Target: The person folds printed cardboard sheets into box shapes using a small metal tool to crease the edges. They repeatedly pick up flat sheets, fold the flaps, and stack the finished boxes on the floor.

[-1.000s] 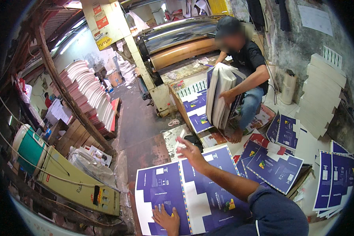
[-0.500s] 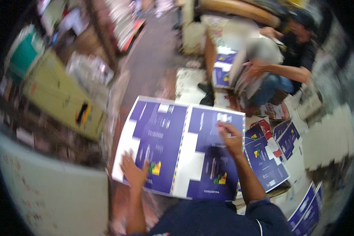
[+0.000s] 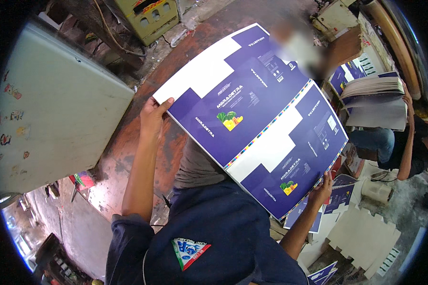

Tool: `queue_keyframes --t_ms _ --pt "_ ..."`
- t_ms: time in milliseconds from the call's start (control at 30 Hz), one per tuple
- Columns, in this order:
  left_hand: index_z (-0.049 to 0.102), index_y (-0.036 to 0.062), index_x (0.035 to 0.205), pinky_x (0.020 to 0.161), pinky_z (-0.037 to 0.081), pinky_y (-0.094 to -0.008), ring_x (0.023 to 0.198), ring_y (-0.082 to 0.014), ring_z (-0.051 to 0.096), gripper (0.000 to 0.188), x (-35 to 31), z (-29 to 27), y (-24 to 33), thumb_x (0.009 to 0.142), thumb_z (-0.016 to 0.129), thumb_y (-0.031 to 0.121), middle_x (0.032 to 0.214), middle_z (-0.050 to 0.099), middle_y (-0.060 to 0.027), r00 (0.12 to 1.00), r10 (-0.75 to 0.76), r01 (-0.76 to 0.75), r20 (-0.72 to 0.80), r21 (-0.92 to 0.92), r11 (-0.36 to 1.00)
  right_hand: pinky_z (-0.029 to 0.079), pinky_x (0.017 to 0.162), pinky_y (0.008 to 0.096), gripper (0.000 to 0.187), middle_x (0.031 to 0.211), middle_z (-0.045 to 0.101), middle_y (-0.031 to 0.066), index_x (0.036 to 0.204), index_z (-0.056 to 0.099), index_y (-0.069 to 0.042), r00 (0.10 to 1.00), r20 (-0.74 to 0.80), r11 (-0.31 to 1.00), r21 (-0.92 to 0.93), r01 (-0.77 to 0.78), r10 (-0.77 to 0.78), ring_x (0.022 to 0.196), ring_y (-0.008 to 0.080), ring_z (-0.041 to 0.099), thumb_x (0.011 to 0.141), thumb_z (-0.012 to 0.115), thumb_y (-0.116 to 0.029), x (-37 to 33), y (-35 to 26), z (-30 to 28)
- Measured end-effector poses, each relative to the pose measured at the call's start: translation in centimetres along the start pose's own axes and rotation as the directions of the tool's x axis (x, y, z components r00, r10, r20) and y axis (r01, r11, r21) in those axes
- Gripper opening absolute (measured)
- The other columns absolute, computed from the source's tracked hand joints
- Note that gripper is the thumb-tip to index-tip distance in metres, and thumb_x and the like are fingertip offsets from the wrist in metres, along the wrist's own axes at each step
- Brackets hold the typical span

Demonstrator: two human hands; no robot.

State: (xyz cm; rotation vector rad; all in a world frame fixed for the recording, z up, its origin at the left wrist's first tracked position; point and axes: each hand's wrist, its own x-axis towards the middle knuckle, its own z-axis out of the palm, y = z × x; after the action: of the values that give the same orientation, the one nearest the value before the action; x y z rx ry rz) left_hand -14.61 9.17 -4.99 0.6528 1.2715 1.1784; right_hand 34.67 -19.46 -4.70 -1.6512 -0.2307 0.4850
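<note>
Printed sheet, one, large, purple and white, is spanning the space above the grey-clad lap. Left hand: fingers are pinching its left edge, thumb uppermost. Right hand: fingers are gripping its right edge. Co-worker, at right, is holding a thick paper stack.

Broad purple-and-white printed sheet (produce pictured), held slantwise.

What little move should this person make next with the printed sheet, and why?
Probably turn the printed sheet a little straighter: it slants across this view, gripped by the left hand near a corner and the right hand at its right edge.
</note>
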Motion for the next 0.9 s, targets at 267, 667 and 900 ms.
queue_keyframes --t_ms 267,667,900 --pt "0.053 -0.0001 0.129 0.096 0.046 -0.0326 0.111 -0.0196 0.058 0.039 -5.0 4.9 1.2 0.094 0.065 0.010 0.122 0.061 -0.0091 0.995 -0.053 0.065 0.089 -0.146 0.987 0.048 0.087 0.0312 0.048 0.116 0.063 0.0100 0.128 0.057 0.001 0.992 -0.021 0.935 -0.336 0.112 -0.126 0.100 0.0188 0.059 0.084 0.071 -0.009 1.1 2.3 -2.7" --pt "0.052 0.0000 0.124 0.094 0.049 -0.0395 0.106 -0.0232 0.058 0.038 -4.9 9.4 1.2 0.090 0.067 0.008 0.118 0.060 -0.0136 0.977 0.158 -0.132 0.145 -0.174 0.976 0.050 0.091 0.0306 0.055 0.129 0.057 0.0117 0.140 0.048 -0.003 0.743 0.320 0.802 0.111 0.586 -0.588 0.112 0.0182 0.057 0.091 0.068 -0.018 -0.2 -20.3 15.1" --pt "0.057 0.0033 0.119 0.094 0.050 -0.0413 0.108 -0.0253 0.059 0.029 2.5 8.2 2.0 0.092 0.063 0.010 0.120 0.061 -0.0128 0.981 0.105 -0.042 0.160 -0.355 0.934 0.047 0.092 0.0293 0.040 0.116 0.062 0.0101 0.132 0.057 0.000 0.557 0.514 0.709 0.153 0.688 -0.652 0.098 0.0154 0.059 0.095 0.062 -0.013 -3.1 -20.6 19.8"
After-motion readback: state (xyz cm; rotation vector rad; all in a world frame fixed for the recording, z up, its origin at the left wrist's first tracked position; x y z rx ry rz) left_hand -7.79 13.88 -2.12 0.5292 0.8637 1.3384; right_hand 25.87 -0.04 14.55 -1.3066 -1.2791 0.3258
